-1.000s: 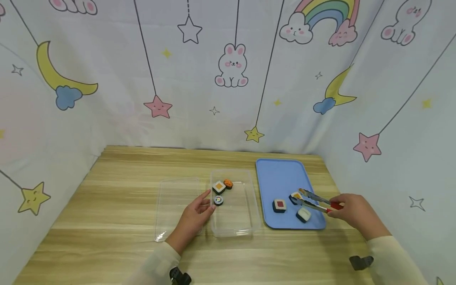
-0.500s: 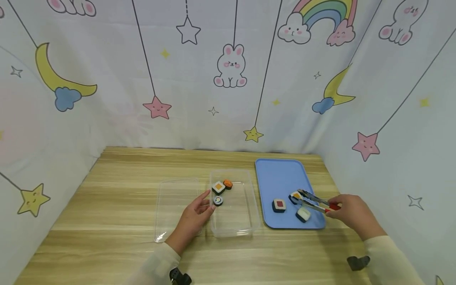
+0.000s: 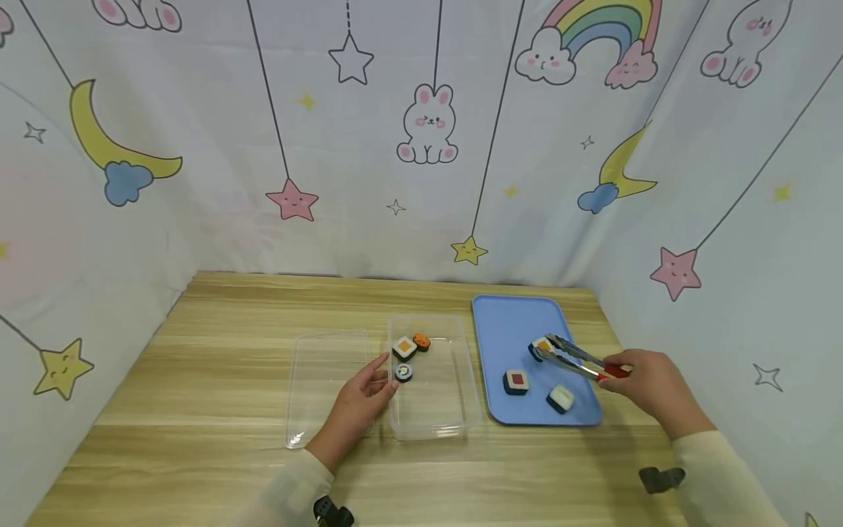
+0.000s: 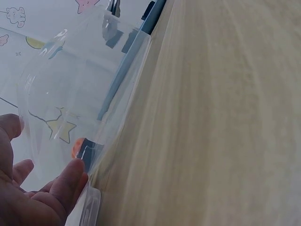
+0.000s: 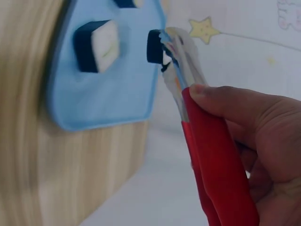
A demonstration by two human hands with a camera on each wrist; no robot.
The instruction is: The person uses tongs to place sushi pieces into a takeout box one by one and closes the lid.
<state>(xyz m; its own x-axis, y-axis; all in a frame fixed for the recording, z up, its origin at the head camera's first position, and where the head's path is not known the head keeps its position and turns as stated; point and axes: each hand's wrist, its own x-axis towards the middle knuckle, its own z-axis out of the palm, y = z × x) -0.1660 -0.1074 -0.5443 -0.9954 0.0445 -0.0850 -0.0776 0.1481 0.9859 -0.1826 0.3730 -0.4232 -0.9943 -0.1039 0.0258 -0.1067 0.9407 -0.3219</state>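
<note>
My right hand (image 3: 648, 384) grips red-handled metal tongs (image 5: 207, 150). Between the tong tips is a square toy sushi piece (image 3: 538, 347) with an orange centre, over the blue tray (image 3: 520, 318). On that tray sit a sushi piece with a red centre (image 3: 516, 381) and a white-topped one (image 3: 560, 398). My left hand (image 3: 358, 402) touches the left wall of a clear plastic box (image 3: 435, 432), its fingers fairly straight. Inside the box are an orange-centred square piece (image 3: 405, 348), an orange-topped round piece (image 3: 421, 341) and a small round roll (image 3: 404, 372).
Left of the box lies a clear lid (image 3: 323, 380), partly under my left forearm and hand. Everything stands on a wood-grain table (image 3: 230, 351). A patterned curtain (image 3: 369, 241) hangs behind and at both sides.
The tongs have narrowed around the orange-centred piece. Tongs and piece have shifted up and slightly left in the head view, away from the two other pieces. My left hand has stayed put.
</note>
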